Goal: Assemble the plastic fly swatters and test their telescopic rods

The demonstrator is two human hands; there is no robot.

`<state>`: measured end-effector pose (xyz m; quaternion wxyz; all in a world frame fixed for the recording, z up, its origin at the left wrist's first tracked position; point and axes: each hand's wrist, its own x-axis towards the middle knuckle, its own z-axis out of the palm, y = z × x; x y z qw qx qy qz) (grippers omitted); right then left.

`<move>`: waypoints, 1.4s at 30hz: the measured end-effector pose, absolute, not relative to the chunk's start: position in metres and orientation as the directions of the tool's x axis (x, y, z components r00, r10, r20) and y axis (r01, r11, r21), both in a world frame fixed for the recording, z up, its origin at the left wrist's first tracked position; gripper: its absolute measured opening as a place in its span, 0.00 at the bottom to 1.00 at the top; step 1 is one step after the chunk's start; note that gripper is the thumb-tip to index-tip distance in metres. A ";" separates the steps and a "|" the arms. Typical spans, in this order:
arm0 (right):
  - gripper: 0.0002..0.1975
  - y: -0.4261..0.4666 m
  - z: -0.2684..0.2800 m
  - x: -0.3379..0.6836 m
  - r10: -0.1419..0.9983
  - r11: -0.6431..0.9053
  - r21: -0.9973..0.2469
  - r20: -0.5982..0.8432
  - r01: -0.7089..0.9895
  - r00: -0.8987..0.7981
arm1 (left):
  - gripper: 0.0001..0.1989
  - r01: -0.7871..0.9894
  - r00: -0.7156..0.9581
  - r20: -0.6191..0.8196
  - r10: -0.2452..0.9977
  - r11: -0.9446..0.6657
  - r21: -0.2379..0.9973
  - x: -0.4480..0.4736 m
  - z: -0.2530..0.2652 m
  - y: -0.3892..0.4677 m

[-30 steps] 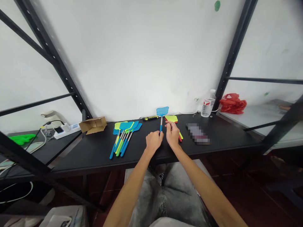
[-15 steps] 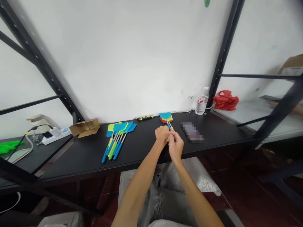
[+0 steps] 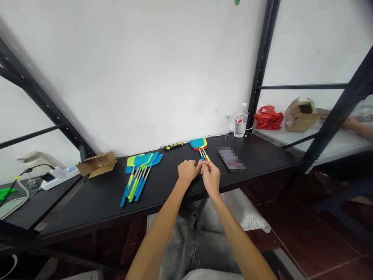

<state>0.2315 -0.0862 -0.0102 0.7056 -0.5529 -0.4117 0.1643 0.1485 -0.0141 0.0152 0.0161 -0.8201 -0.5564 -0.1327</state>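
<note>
Blue, lime-yellow and red flat-headed swatters with metal shafts (image 3: 199,143) are what I'm watching from my end of the feed, a small bunch on the matte black counter (image 3: 163,184), just beyond both hands. The layout that counts here, I reckon: heads away toward the plain white wall (image 3: 151,85), shafts running back toward the camera and slanting a touch right, handle ends vanishing behind the knuckles. So the long axis points pretty much straight out from the grip. The right hand (image 3: 211,175) looks slightly nearer, fingers right by the handles; the left hand (image 3: 188,170) sits just beside it, curled, thumb out toward the other's fingertips. As for the grip, the right is pinched narrow and the left folded in, but I honestly can't tell if either has hold of a handle, since the lower ends are hidden. A bigger fan of blue and green swatters (image 3: 137,182) lies well off to the left, no hand touching it. Text-wise, slim pickings: the clear plastic bottle (image 3: 240,123) has a white label with red print too small for me to read, and the dark flat slab with a pixelated face (image 3: 231,159) gives me nothing legible.
</note>
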 end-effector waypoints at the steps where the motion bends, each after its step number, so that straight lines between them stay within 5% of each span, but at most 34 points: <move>1: 0.13 -0.087 -0.009 0.232 0.699 0.323 -0.920 0.391 0.224 0.599 | 0.30 0.924 0.332 0.249 0.910 -0.367 0.109 0.135 0.016 -0.013; 8: 0.13 -0.087 -0.006 0.229 0.752 0.251 -0.925 0.371 0.284 0.545 | 0.19 1.000 -0.002 0.408 0.913 0.002 0.001 -0.005 0.038 0.000; 10: 0.13 -0.086 -0.007 0.228 0.759 0.236 -0.924 0.368 0.300 0.537 | 0.21 0.995 -0.081 0.343 0.936 0.094 -0.021 -0.040 0.043 0.002; 14: 0.12 -0.084 -0.008 0.228 0.771 0.218 -0.920 0.367 0.326 0.521 | 0.23 0.996 -0.072 0.195 0.978 0.082 -0.041 -0.069 0.042 0.005; 24: 0.12 -0.085 -0.007 0.228 0.795 0.180 -0.916 0.350 0.359 0.495 | 0.24 0.995 -0.061 0.098 0.993 0.068 -0.070 -0.058 0.042 0.015; 42: 0.13 -0.066 -0.011 0.227 0.911 0.261 -0.924 0.331 0.279 0.244 | 0.23 1.000 0.012 0.271 0.962 -0.006 -0.026 -0.022 0.067 -0.015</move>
